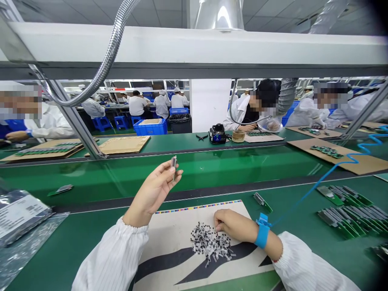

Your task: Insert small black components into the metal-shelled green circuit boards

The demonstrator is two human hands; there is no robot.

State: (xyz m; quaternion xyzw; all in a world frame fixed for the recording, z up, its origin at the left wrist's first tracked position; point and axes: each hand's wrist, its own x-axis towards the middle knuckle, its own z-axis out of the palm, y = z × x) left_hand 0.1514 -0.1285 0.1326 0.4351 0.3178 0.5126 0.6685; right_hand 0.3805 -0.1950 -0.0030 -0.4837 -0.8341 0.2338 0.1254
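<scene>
Our left hand [157, 185] pinches a thin, flat grey part [173, 161], partly hidden. Our right hand [233, 223] curls beside tiny black-and-clear pieces [209, 241]; whether it holds any, we can't tell.

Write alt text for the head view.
A person's left hand holds up a small part; the right hand is at the edge of a pile of tiny pieces on a pale sheet. Circuit boards lie on the green table at right, people in white beyond.
</scene>
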